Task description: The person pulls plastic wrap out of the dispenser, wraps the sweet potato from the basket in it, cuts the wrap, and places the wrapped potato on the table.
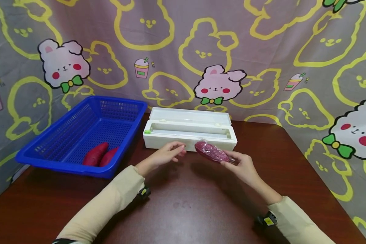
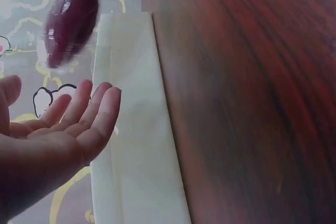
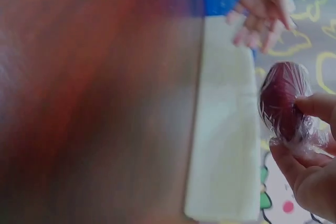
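My right hand (image 1: pixel 242 167) pinches one end of a sweet potato (image 1: pixel 211 151) wrapped in clear plastic film. In the right wrist view, thumb and fingers grip the gathered film at the near end of the wrapped sweet potato (image 3: pixel 283 98). My left hand (image 1: pixel 166 156) is held out to its left, empty, palm turned up with fingers loosely bent, as the left wrist view shows of the hand (image 2: pixel 68 124). Just behind both hands stands a white cling film dispenser box (image 1: pixel 189 144), its lid (image 1: pixel 190 116) raised and a roll (image 1: pixel 189 133) lying inside.
To the left, a blue plastic basket (image 1: pixel 64 168) holds two unwrapped red sweet potatoes (image 1: pixel 95 155). Everything stands on a dark brown wooden table (image 1: pixel 183 210). A patterned curtain (image 1: pixel 164 40) hangs close behind the basket and box and along the right side.
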The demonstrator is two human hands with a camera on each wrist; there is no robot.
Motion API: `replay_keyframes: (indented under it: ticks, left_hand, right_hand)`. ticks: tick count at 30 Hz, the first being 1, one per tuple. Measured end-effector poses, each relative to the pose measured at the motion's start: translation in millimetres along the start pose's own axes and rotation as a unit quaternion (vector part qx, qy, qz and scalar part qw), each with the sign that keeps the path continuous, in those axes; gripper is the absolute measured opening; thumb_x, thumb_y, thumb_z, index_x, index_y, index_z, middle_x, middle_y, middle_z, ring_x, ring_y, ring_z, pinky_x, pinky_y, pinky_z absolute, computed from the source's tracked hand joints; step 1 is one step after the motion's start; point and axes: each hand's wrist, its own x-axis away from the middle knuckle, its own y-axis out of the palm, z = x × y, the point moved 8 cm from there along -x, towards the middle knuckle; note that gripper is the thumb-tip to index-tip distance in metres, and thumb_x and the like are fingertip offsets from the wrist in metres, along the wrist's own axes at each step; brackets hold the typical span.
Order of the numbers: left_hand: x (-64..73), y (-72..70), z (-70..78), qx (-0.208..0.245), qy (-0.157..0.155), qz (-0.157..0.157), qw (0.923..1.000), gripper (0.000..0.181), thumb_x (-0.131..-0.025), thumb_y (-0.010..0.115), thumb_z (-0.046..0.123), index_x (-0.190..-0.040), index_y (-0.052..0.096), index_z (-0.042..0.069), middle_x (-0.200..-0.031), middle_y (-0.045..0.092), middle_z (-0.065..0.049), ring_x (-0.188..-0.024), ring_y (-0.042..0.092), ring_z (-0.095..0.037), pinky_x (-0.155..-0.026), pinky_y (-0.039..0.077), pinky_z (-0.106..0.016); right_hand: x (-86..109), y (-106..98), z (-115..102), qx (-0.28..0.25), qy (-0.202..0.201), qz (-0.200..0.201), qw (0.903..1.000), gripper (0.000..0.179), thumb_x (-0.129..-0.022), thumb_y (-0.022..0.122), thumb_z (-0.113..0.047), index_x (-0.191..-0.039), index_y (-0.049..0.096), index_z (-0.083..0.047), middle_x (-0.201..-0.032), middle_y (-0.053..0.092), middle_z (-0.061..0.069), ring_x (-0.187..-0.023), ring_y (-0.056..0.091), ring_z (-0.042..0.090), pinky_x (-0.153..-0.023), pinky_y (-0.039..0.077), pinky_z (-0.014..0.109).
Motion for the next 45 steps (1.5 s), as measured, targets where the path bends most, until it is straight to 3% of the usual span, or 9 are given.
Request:
replay_keyframes:
  ticks: [7,14,18,22,25,27,34,38,45]
  left_hand:
    - [0.7,6.1,-5.0,-0.018,-0.010,-0.024,0.9995,0.038,-0.097,0.039,0.021,-0.117,0.048,-0.010,-0.107,0.056,-0.028,-0.095,0.057,-0.030,-0.072,0.048,-0.036]
    - [0.6,11.1,-7.6,-0.022,-0.018,-0.032,0.9991,0.041,-0.097,0.037,0.024,-0.115,0.049,-0.011,-0.102,0.059,-0.026,-0.089,0.059,-0.028,-0.072,0.048,-0.037]
    - [-0.2,13.4,-9.6,-0.023,-0.018,-0.031,0.9991,0.042,-0.098,0.035,0.024,-0.113,0.050,-0.012,-0.099,0.060,-0.027,-0.087,0.061,-0.028,-0.073,0.048,-0.041]
    - [-0.7,14.3,-9.5,-0.021,-0.015,-0.025,0.9993,0.042,-0.098,0.035,0.024,-0.113,0.050,-0.012,-0.097,0.060,-0.027,-0.085,0.061,-0.029,-0.072,0.048,-0.042]
    - [-0.5,14.8,-8.4,-0.022,-0.015,-0.025,0.9993,0.042,-0.098,0.034,0.024,-0.113,0.050,-0.012,-0.096,0.060,-0.026,-0.084,0.061,-0.028,-0.072,0.048,-0.041]
    - [-0.2,15.4,-7.5,-0.021,-0.014,-0.028,0.9993,0.042,-0.098,0.034,0.024,-0.113,0.050,-0.012,-0.096,0.061,-0.026,-0.084,0.061,-0.028,-0.072,0.048,-0.041]
    - [0.7,17.0,-6.0,-0.027,-0.016,-0.036,0.9989,0.042,-0.098,0.034,0.024,-0.111,0.051,-0.012,-0.093,0.062,-0.024,-0.082,0.062,-0.027,-0.070,0.048,-0.039]
    - [1.1,18.3,-6.5,-0.029,-0.019,-0.038,0.9987,0.042,-0.098,0.034,0.024,-0.111,0.051,-0.012,-0.094,0.061,-0.025,-0.083,0.062,-0.028,-0.070,0.048,-0.038]
    - [1.3,17.4,-7.3,-0.038,-0.024,-0.043,0.9981,0.042,-0.098,0.034,0.025,-0.111,0.051,-0.012,-0.094,0.061,-0.024,-0.082,0.062,-0.027,-0.070,0.048,-0.038]
  right_hand:
    - [-3.8,-47,6,0.006,0.031,0.096,0.9949,0.032,-0.073,0.071,0.001,-0.103,0.062,0.011,-0.093,0.063,0.024,-0.069,0.053,0.003,-0.054,0.043,0.012]
    - [-3.9,-85,30,0.051,0.090,0.174,0.9792,0.034,-0.071,0.072,0.001,-0.101,0.061,0.013,-0.095,0.062,0.027,-0.071,0.051,-0.011,-0.061,0.041,0.005]
    - [-3.1,-98,40,0.119,0.100,0.196,0.9682,0.036,-0.068,0.076,-0.003,-0.098,0.064,0.011,-0.092,0.063,0.025,-0.072,0.060,0.010,-0.059,0.038,0.003]
    - [-4.4,-101,46,0.192,0.090,0.190,0.9586,0.037,-0.066,0.079,-0.007,-0.094,0.064,0.012,-0.086,0.062,0.026,-0.073,0.058,0.034,-0.059,0.040,0.019]
    - [-6.2,-101,57,0.215,0.099,0.176,0.9556,0.037,-0.065,0.079,-0.008,-0.090,0.064,0.013,-0.084,0.061,0.028,-0.073,0.055,0.038,-0.061,0.040,0.036]
    - [-7.6,-100,66,0.222,0.110,0.164,0.9548,0.036,-0.065,0.079,-0.009,-0.088,0.063,0.014,-0.082,0.061,0.028,-0.072,0.054,0.038,-0.061,0.039,0.042]
    - [-13.6,-95,102,0.242,0.158,0.102,0.9519,0.036,-0.067,0.077,-0.011,-0.086,0.062,0.015,-0.081,0.061,0.027,-0.071,0.052,0.037,-0.061,0.038,0.043]
    - [-14.3,-95,116,0.247,0.188,0.086,0.9467,0.036,-0.068,0.076,-0.011,-0.088,0.061,0.015,-0.085,0.059,0.029,-0.076,0.051,0.040,-0.067,0.038,0.047]
    - [-13.3,-93,128,0.258,0.198,0.064,0.9436,0.039,-0.066,0.077,-0.012,-0.087,0.058,0.015,-0.084,0.055,0.029,-0.078,0.049,0.041,-0.067,0.039,0.049]
